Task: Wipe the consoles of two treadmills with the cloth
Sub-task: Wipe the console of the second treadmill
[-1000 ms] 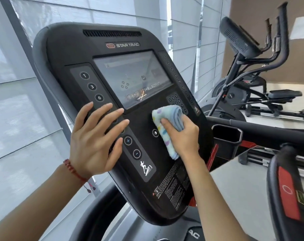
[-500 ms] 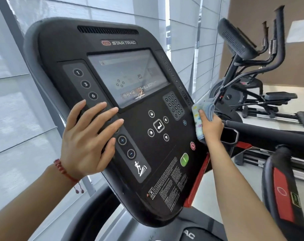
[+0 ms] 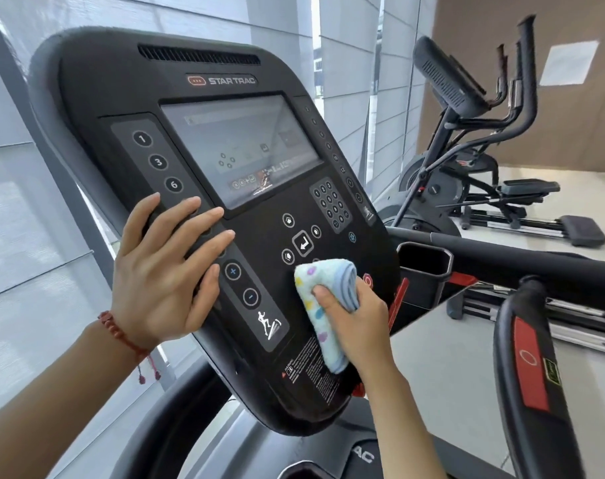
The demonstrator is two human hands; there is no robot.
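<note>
Back from the console's right edge, the right hand (image 3: 354,319) grips the folded pastel-spotted white cloth (image 3: 323,305) on the black treadmill console (image 3: 176,98), thumb pinning it; left hand (image 3: 166,271) lies flat, fingers straight.

arms: both bare, no sleeves | left wrist: red beaded bracelet (image 3: 119,335), two small hanging ends | right wrist: nothing worn

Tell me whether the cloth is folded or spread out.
Folded. The cloth is bunched into a thick pad with layered edges showing at its top, gripped by the right hand against the console.
</note>
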